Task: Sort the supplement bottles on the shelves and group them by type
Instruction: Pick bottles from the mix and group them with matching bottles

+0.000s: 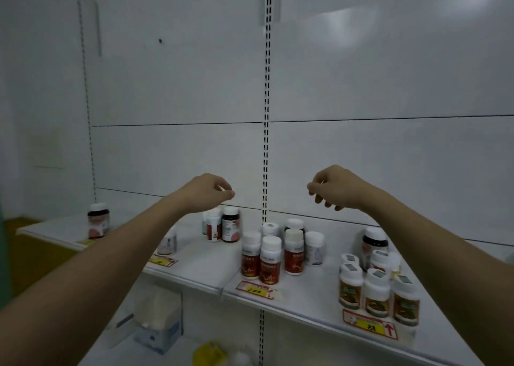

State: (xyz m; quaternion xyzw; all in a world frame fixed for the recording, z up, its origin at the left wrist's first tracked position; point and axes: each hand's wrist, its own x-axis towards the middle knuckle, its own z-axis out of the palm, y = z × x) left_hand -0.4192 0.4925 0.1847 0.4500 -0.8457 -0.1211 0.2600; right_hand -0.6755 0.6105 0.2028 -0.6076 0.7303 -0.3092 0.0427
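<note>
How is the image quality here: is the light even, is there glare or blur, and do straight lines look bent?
Head view: dim, cool light; a soft glare patch on the back panel upper right; the dark-capped bottle far left and the box below are blurred; the red-label bottles are sharper; the shelf edge slopes and bows from wide-angle distortion.

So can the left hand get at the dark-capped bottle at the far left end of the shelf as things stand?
Probably yes. The left hand is empty and raised above the shelf, and the dark-capped bottle stands alone with nothing around it, though it means a sideways reach.
</note>
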